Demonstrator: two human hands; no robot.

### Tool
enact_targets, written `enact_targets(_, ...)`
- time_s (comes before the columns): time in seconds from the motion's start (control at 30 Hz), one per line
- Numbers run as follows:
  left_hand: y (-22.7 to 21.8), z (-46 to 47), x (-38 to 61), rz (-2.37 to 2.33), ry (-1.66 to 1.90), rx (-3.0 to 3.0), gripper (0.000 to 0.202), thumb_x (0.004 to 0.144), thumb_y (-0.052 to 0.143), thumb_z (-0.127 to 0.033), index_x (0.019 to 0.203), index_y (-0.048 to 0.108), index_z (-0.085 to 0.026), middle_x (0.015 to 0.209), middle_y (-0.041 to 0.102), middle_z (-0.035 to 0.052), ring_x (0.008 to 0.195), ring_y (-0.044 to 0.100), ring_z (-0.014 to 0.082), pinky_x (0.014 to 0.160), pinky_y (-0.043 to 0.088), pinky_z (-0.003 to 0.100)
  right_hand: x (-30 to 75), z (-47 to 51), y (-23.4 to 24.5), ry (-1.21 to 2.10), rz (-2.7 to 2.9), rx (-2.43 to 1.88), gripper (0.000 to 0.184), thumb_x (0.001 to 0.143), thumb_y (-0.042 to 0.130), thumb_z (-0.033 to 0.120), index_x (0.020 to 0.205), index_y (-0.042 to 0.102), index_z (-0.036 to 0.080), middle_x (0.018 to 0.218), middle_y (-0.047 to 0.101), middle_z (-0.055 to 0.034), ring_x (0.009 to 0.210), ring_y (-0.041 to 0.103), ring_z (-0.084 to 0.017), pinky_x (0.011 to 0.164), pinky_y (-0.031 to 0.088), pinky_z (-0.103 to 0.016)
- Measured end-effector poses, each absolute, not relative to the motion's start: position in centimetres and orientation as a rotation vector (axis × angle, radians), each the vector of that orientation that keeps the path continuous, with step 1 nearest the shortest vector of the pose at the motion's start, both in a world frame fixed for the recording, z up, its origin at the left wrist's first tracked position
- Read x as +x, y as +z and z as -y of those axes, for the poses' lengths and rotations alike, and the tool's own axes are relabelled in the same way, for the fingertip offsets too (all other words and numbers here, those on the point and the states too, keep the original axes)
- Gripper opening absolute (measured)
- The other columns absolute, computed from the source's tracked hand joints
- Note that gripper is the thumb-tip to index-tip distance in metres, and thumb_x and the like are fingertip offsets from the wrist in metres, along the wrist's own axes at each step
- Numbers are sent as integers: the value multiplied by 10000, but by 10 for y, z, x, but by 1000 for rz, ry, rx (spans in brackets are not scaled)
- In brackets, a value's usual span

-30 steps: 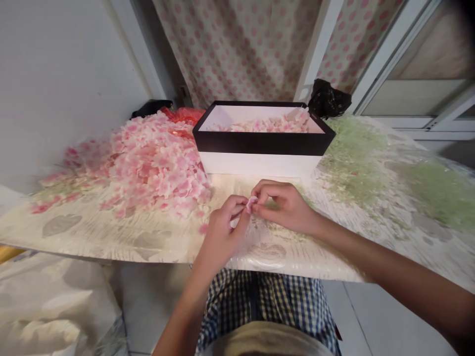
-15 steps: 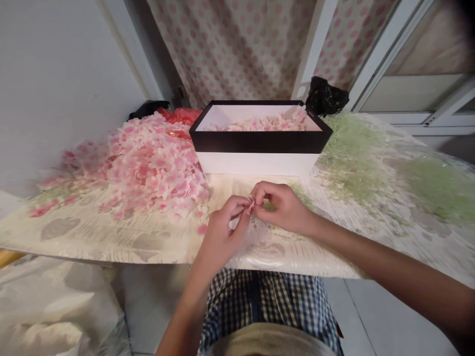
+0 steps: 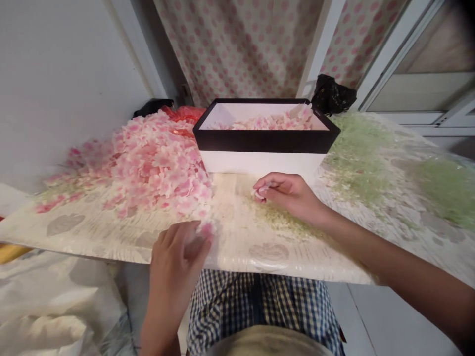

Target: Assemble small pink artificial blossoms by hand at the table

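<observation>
1. Since so much lies loose, the work looks well short of finished: at left, a large heap of pink blossoms (image 3: 156,163) spreads across the far half of the worktop (image 3: 230,202).
2. Near the heap's right edge, the left hand (image 3: 174,254) reaches in over the near edge, back of the hand upward, thumb and fingers parted about a single blossom (image 3: 206,229); whether they touch it, I cannot tell.
3. Far and central, the black-rimmed box (image 3: 267,142) stands uncovered with pink pieces (image 3: 270,122) inside, presumably the part already done.
4. On the near side of the box, right of centre, the right hand (image 3: 287,195) pinches a pale pink petal (image 3: 261,192), fingers closed on it, forearm slanting in from near right. That piece is out of the box, seemingly unfinished. Fine green bits (image 3: 285,221) lie beneath the hand.
5. Farther right lie two green mounds (image 3: 359,158); their purpose is unclear.
</observation>
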State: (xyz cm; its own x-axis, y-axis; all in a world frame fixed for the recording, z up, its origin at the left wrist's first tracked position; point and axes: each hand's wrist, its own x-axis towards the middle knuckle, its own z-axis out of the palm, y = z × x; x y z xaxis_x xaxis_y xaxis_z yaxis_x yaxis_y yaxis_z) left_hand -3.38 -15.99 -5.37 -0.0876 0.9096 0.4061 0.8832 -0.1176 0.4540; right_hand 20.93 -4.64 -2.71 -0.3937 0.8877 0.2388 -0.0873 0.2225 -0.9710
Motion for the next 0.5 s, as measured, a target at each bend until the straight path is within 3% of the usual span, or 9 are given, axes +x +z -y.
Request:
enact_targets(0.13,-61,152,-38,-2016,953,2199,165,887,578,-364,987,680,-280,1062,601,37,936,568,242,857,477,440,209,47,-29,1298,1622,-776,148,796,701,286,905,694,187,815,704,-20,726,644,-124,719,533,-302)
enact_targets(0.27,-61,146,-36,-2016,1035,2248,180,919,520,-318,896,665,-214,1046,557,72,912,553,222,782,486,379,210,49,-29,1275,1660,-767,128,815,682,276,899,700,181,817,712,-28,734,655,-129,718,541,-306)
enact_targets(0.5,-35,118,-7,-1767,1267,1974,259,944,475,-343,739,547,-202,591,543,-21,533,527,124,464,384,223,209,56,-26,1386,1664,-683,93,804,692,232,874,662,180,792,718,-25,733,671,-131,685,541,-285)
